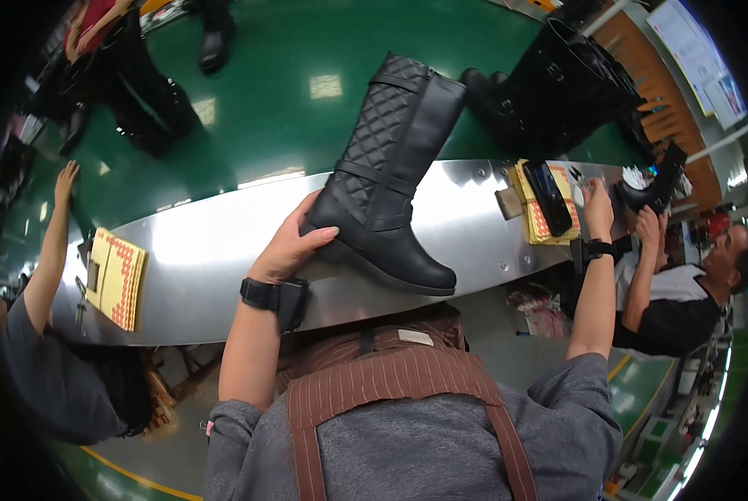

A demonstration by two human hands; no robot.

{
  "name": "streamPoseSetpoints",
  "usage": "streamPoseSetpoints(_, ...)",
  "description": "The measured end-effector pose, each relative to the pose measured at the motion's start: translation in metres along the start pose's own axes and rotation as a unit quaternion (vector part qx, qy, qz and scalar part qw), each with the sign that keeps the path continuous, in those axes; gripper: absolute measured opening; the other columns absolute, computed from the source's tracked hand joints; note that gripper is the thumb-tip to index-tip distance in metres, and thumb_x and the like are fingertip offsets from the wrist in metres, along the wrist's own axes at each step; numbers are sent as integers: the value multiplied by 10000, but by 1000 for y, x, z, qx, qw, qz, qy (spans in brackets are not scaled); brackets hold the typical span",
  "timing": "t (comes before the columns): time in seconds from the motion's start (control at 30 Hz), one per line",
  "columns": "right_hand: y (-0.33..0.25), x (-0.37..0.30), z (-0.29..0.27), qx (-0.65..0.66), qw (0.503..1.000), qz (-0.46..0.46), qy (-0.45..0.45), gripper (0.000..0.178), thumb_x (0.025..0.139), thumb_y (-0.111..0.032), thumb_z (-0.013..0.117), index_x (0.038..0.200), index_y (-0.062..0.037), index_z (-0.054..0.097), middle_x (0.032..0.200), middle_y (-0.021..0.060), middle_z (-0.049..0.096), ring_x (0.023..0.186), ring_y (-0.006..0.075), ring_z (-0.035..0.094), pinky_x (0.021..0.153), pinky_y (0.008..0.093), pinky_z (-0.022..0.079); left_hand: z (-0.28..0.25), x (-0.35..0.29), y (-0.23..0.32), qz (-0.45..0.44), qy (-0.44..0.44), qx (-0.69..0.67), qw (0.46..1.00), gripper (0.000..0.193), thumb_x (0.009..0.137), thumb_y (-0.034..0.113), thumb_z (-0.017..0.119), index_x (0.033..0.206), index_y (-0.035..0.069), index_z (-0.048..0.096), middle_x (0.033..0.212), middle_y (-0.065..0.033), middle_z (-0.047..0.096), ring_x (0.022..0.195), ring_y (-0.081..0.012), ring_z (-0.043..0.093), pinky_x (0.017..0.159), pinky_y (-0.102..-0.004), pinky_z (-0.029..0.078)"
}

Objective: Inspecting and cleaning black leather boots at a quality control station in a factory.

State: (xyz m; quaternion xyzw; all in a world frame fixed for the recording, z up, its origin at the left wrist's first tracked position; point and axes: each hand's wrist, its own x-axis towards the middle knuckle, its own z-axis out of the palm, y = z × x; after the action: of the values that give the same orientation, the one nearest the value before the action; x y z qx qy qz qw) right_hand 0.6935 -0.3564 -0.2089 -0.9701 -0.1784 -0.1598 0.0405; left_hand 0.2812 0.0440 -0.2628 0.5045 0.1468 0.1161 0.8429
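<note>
Running across in front of me, the steel tabletop (223,242) is carrying a tall black quilted boot (382,175), lying tilted with its sole toward me near the front edge. I am gripping its heel with my left hand (294,242), fingers wrapped round the back. My right hand (598,204) is reaching out by the yellow pad (541,209); whether it is closing on anything I cannot tell. With only the heel held, I judge the boot could tip off the edge.

Left hand (289,246) grips quilted black boot (385,171) — on steel bench (215,242).
</note>
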Motion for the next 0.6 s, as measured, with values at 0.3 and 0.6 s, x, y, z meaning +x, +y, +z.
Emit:
streamPoseSetpoints(0.3, -84, -24, -24, 245, 964, -103, -6, 271, 903, -217, 591, 1086, -17, 594, 863, 109, 643, 713, 222, 625, 645, 338, 488, -10, -13, 0, -7, -16, -77, 997, 646, 800, 106, 709, 1346, -34, 392, 1242, -104, 550, 1144, -168, 528, 1015, -315, 402)
streamPoseSetpoints(0.6, -253, -131, -61, 612, 429, 42, -664, 571, 989, -525, 283, 1221, -64, 528, 931, 122, 662, 685, 199, 630, 593, 282, 478, -4, -21, 24, 99, 14, -123, 987, 824, 781, 29, 721, 1441, 14, 229, 1355, -117, 426, 1203, -176, 470, 1012, -330, 411)
